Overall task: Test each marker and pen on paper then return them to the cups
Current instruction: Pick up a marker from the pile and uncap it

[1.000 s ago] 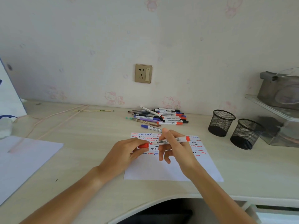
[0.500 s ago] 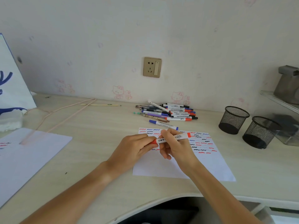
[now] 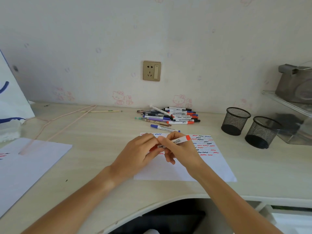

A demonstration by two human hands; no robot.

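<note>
Head view showed both hands meeting over the test paper (image 3: pixel 182 169), which serves here as the landmark. The right hand (image 3: pixel 181 150) pinched the barrel of a red marker (image 3: pixel 179 141) just above the paper's upper half, its red end pointing toward the two mesh cups (image 3: pixel 236 121) that stood well off the paper's far-right corner. The left hand (image 3: pixel 141 153) curled round the marker's other end, where a strip of red, likely the cap, peeked out below the fingers; whether that cap was seated or free could not be told.

Judging from this, the risks sat at the cap. If the nib was bare, a slip between the two grips could drag it across the fingers or over the squiggles (image 3: pixel 204 146) already drawn in the paper's right part, muddling the record. A cap pressed on crooked might not seat, and the marker would dry in the cup. A dropped cap could roll off the near desk edge below the paper. The blue marker (image 3: pixel 164 127) lying just beyond the paper's top edge, and the pile of pens (image 3: pixel 170 116) further beyond it, sat near enough to be knocked by a hurried reach.
</note>
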